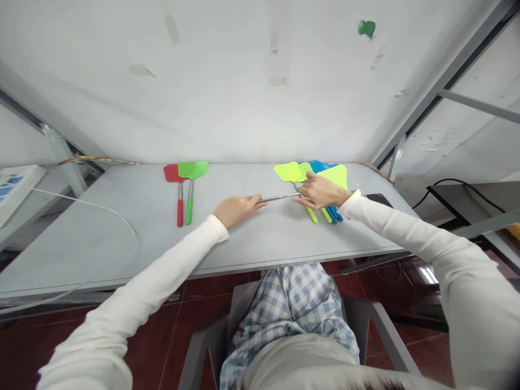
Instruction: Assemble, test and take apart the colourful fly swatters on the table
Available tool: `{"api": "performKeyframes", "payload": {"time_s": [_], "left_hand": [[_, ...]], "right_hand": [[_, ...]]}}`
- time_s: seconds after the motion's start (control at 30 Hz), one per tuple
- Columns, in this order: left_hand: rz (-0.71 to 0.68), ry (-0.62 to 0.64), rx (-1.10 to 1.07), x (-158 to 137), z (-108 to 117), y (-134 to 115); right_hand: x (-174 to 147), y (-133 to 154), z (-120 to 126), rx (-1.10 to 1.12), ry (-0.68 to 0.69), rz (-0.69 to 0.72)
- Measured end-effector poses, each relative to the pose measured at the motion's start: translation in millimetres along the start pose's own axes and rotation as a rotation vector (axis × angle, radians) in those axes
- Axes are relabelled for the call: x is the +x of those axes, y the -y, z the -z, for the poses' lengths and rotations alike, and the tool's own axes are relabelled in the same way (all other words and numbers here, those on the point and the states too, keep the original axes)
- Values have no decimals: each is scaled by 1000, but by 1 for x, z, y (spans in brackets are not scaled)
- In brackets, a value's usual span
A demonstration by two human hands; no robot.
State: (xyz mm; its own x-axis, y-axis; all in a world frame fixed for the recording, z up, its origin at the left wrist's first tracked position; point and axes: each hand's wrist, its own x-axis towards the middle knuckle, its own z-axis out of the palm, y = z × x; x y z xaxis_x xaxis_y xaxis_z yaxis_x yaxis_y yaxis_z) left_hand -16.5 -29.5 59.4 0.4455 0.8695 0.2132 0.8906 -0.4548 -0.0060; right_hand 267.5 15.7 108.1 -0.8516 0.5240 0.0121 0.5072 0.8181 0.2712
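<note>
A fly swatter with a thin metal rod (pixel 280 197) is held sideways over the table between both hands. My left hand (pixel 238 209) is closed round its left end, so the handle is hidden. At the rod's other end, my right hand (pixel 320 190) has its fingers closed on the metal. A yellow mesh head (pixel 336 175) shows just beyond the right hand and appears to belong to this swatter. Under and behind that hand lie a yellow fly swatter (pixel 289 171), another yellow one (pixel 304 171) and blue fly swatters (pixel 319 165), partly covered.
On the left of the grey table (pixel 134 216) lie a red fly swatter (pixel 180 208) and a green one (pixel 189 208), overlapping at their heads. A white cable (pixel 117 214) crosses the left end. A dark flat object (pixel 379 200) rests behind my right wrist. The white wall (pixel 227 108) borders the back.
</note>
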Motion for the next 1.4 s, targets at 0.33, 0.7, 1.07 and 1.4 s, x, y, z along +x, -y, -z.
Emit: {"api": "performKeyframes", "payload": {"time_s": [0.33,0.7,1.07,1.4], "left_hand": [[-8,32,120,-6,-1,-4],[114,-41,137,-18,3,27],[-3,58,107,-8,-10,11],[15,99,35,-8,-4,-10]], "right_hand": [[5,23,-8,59,-51,-51],[-28,-4,-24,1190,-493,-686],[4,28,-12,1527,-565,-698],[4,29,-1,1507,-486,-659]]}}
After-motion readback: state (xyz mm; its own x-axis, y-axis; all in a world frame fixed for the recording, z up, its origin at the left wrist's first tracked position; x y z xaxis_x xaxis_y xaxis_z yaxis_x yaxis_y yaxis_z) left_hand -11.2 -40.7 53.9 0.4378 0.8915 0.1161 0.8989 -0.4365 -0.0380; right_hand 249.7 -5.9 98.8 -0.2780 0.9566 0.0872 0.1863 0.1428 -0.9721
